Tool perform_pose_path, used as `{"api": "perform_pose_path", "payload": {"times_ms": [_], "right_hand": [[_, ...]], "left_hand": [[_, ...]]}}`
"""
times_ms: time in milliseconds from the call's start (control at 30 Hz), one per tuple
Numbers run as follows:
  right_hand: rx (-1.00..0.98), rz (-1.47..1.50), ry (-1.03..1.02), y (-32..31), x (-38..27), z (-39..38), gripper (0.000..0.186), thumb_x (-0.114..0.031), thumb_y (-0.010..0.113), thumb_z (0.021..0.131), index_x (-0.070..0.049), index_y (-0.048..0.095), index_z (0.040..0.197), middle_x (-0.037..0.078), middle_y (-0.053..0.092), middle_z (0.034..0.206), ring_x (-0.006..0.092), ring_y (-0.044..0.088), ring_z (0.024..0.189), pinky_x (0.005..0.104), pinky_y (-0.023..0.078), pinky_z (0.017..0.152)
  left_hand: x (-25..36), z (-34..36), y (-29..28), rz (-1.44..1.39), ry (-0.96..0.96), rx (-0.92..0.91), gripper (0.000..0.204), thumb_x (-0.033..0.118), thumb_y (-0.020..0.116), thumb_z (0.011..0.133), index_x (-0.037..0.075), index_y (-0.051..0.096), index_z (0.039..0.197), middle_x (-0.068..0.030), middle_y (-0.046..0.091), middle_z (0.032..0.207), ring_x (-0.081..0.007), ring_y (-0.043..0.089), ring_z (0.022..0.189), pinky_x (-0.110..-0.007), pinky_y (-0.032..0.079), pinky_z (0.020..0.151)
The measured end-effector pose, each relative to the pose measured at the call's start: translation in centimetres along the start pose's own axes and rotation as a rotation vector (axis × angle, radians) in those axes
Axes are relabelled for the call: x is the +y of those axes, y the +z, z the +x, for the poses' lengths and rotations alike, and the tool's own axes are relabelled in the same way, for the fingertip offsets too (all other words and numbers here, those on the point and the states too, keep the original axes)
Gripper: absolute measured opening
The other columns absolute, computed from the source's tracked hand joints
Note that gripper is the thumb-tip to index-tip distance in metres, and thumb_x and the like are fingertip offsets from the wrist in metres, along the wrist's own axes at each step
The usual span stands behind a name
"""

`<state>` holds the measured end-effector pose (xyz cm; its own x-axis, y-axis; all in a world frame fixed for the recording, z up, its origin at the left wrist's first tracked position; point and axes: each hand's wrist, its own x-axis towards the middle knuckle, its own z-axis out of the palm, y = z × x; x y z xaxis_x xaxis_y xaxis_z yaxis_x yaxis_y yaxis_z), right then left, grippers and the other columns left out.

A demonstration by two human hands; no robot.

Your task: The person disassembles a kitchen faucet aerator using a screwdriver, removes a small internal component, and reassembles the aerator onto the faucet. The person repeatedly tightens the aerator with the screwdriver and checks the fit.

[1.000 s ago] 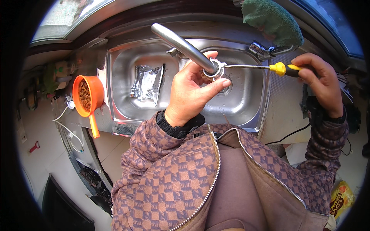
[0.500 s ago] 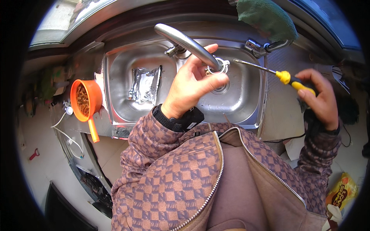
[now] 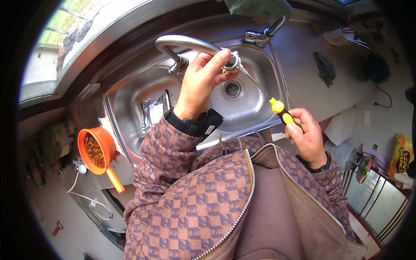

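A curved metal faucet spout (image 3: 190, 42) arches over the steel double sink, and a pale ring-shaped clamp (image 3: 233, 63) sits around its outlet end. My left hand (image 3: 197, 84) is closed around that end, with thumb and fingers at the clamp. In my right hand (image 3: 307, 138) is a screwdriver (image 3: 277, 105) with a yellow and black handle, pinched near the butt. Its shaft slants up to the left, and the tip meets the clamp's side; whether it sits in a screw cannot be made out. Below the clamp lies the right basin's drain (image 3: 232, 89).
A silver packet (image 3: 152, 112) lies in the left basin. An orange pot (image 3: 97, 151) with brown contents stands left of the sink. A second faucet (image 3: 260, 37), draped with a green cloth (image 3: 260, 8), rises at the back. A dark cloth (image 3: 325, 69) rests on the right counter.
My right hand has moved left and nearer to me, bringing the screwdriver tip from apart to the clamp. My left hand has shifted its grip at the spout end. The view has turned.
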<state>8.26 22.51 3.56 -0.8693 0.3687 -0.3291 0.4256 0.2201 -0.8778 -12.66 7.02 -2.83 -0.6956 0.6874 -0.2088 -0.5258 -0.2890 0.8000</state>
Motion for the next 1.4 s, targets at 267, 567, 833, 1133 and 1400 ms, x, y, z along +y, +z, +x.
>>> {"api": "perform_pose_path", "payload": {"times_ms": [267, 567, 833, 1133, 1400], "right_hand": [[0.075, -0.024, -0.045, 1.4, 0.5, -0.9, 0.023, -0.010, 0.056, 0.086, 0.003, 0.050, 0.104, 0.004, 0.060, 0.079, 0.0067, 0.053, 0.068, 0.0216, 0.043, 0.063], [0.149, -0.299, -0.236, 1.4, -0.3, -0.3, 0.024, -0.008, 0.059, 0.082, 0.001, 0.053, 0.103, 0.011, 0.061, 0.081, 0.0173, 0.058, 0.067, 0.0261, 0.046, 0.062], [0.213, -0.513, -0.365, 0.3, -2.7, -0.3, 0.028, -0.005, 0.065, 0.078, 0.001, 0.057, 0.104, 0.014, 0.058, 0.083, 0.0245, 0.059, 0.069, 0.0289, 0.046, 0.062], [0.265, -0.448, -0.370, 0.4, -1.8, -0.2, 0.028, -0.005, 0.063, 0.079, 0.002, 0.057, 0.105, 0.013, 0.058, 0.085, 0.0230, 0.058, 0.073, 0.0281, 0.046, 0.066], [0.283, -0.475, -0.372, 0.4, -1.8, -0.4, 0.028, -0.007, 0.063, 0.080, 0.002, 0.057, 0.105, 0.012, 0.057, 0.084, 0.0203, 0.057, 0.072, 0.0269, 0.044, 0.065]], "left_hand": [[-0.1, 0.0, -0.3, -0.006, 0.010, -0.003, 0.034, 0.023, 0.052, 0.092, -0.006, 0.052, 0.110, -0.0142, 0.062, 0.102, -0.0197, 0.063, 0.091, -0.033, 0.053, 0.081], [-0.1, 0.0, -0.1, 0.004, 0.024, 0.007, 0.035, 0.024, 0.054, 0.091, -0.006, 0.052, 0.111, -0.0144, 0.062, 0.102, -0.0201, 0.063, 0.091, -0.034, 0.053, 0.081], [-0.3, 0.1, -0.1, -0.001, 0.041, 0.004, 0.039, 0.025, 0.055, 0.091, -0.004, 0.052, 0.116, -0.0130, 0.062, 0.102, -0.0195, 0.062, 0.092, -0.034, 0.052, 0.083], [-0.2, 0.1, -0.2, 0.015, 0.039, 0.011, 0.037, 0.026, 0.056, 0.090, -0.003, 0.055, 0.113, -0.0109, 0.062, 0.100, -0.0169, 0.062, 0.090, -0.031, 0.053, 0.079], [-0.2, 0.2, -0.1, 0.021, 0.047, 0.016, 0.036, 0.026, 0.056, 0.090, -0.004, 0.055, 0.111, -0.0114, 0.062, 0.100, -0.0167, 0.062, 0.089, -0.032, 0.054, 0.078]]}}
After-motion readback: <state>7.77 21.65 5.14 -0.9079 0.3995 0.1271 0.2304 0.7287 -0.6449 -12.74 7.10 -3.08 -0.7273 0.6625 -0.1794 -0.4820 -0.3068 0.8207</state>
